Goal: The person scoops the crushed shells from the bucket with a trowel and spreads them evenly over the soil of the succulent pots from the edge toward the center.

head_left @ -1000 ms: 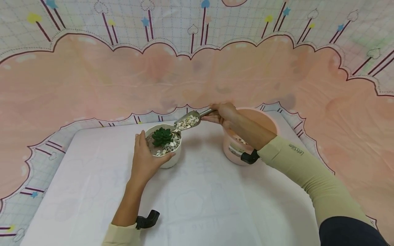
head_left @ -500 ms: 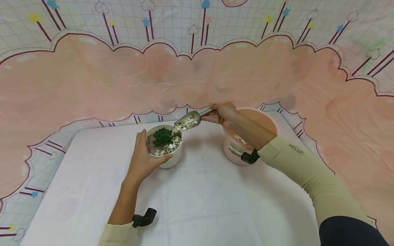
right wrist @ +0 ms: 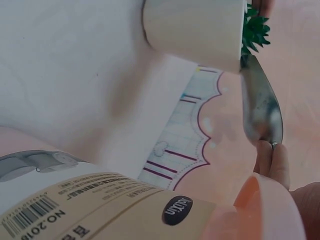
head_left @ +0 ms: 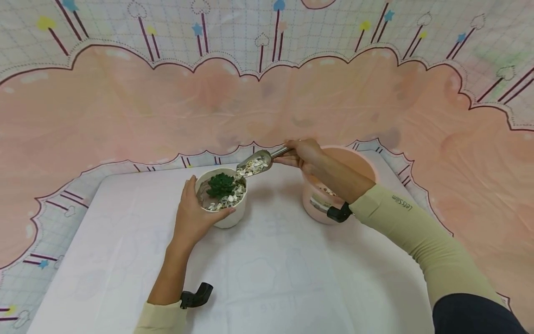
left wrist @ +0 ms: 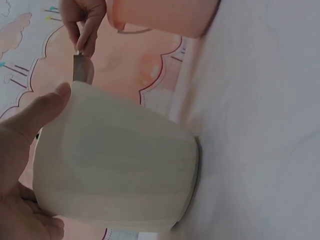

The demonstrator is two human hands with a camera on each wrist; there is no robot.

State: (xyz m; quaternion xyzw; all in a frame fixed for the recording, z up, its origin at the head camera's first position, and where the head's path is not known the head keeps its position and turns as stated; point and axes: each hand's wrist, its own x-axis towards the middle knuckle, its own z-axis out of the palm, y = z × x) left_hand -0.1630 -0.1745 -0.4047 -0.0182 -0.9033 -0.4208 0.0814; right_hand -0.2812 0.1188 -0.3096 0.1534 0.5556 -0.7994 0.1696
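White ceramic-looking walls formed the pot [head_left: 229,220] that, in the head view, held a green succulent [head_left: 220,185], with pale stone chips [head_left: 231,200] along its right and near side and a greyish fill on the left. Right of it, well apart, stood a pink bucket [head_left: 312,192], more chips [head_left: 326,190] showing low inside (the right forearm hid much of its interior). Both containers were on a white sheet [head_left: 267,269], and behind hung a peach cloth [head_left: 250,106] printed with scalloped outlines and stars. Between them, the metal scoop [head_left: 267,158] carried a load of chips [head_left: 254,167]; its long axis slanted from the handle at upper right down to the mouth at lower left, which pointed at the pot's right-hand rim. The right hand [head_left: 306,155] pinched the handle, fingers nearly closed; the left hand [head_left: 199,211] spread widely round the pot, thumb on the near side. From the left wrist, the thumb pressed by the rim and the other fingers curled against the opposite side, the scoop's blade just beyond. From the right wrist, the scoop's smooth underside showed, tip beside the leaves, though contact with the rim could not be told; a printed label [right wrist: 115,200] covered the bucket's wall.
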